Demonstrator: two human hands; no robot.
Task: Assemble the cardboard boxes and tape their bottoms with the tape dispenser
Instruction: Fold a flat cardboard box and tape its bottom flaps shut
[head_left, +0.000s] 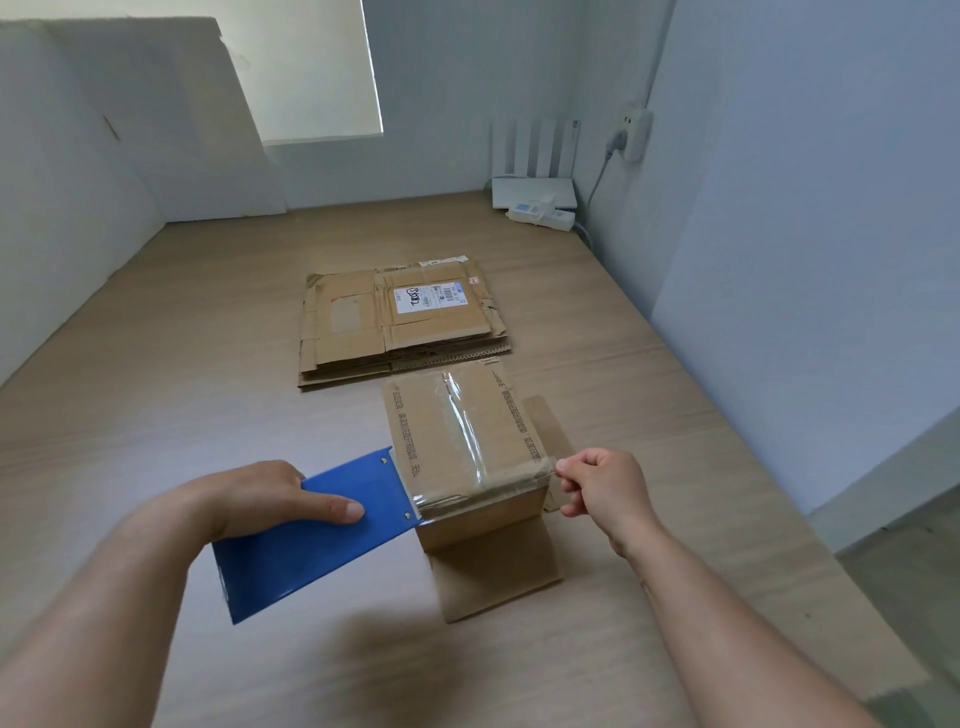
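Note:
A small brown cardboard box (457, 415) stands bottom up on the wooden surface, its lower flaps spread out on the surface. A strip of clear tape runs lengthwise over its closed flaps. My left hand (270, 496) grips the blue tape dispenser (311, 535), whose front edge sits at the box's near left corner. A stretch of clear tape (483, 483) spans the box's near edge from the dispenser to my right hand (597, 486), which pinches the tape's free end at the near right corner. A stack of flattened cardboard boxes (400, 317) lies just behind.
The wooden surface (182, 364) is bounded by white walls on the left, back and right. A white router (535, 189) and a power strip (543, 213) sit at the back right corner, below a wall socket with a cable. A white board leans at the back left.

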